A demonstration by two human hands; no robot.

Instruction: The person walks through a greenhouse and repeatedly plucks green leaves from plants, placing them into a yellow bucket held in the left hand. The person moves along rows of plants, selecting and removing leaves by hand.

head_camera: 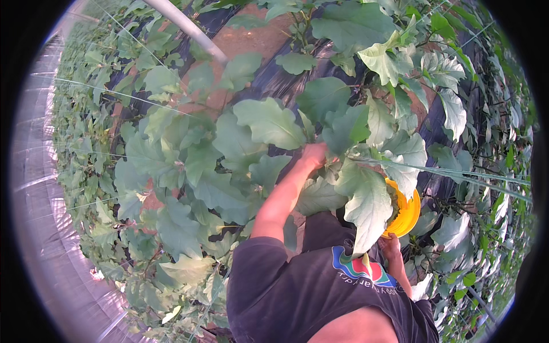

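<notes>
My left hand (315, 156) reaches into the leaves of an eggplant plant (270, 122), at about the middle of the view. Leaves cover its fingers, so what they touch is hidden. My right hand (389, 245) grips the near rim of a yellow plastic bucket (405, 216), low on the right beside my body. A big pale leaf (368, 206) hangs in front of the bucket and hides part of its opening. Some dull greenish contents show inside, too covered to name.
Green support strings (450, 171) cross the plants at right, with more strings at left. A metal pole (188, 30) slants in from the top. Black plastic mulch (279, 79) lines the beds beside bare soil (253, 40). A pale sheeted wall (38, 171) curves along the left.
</notes>
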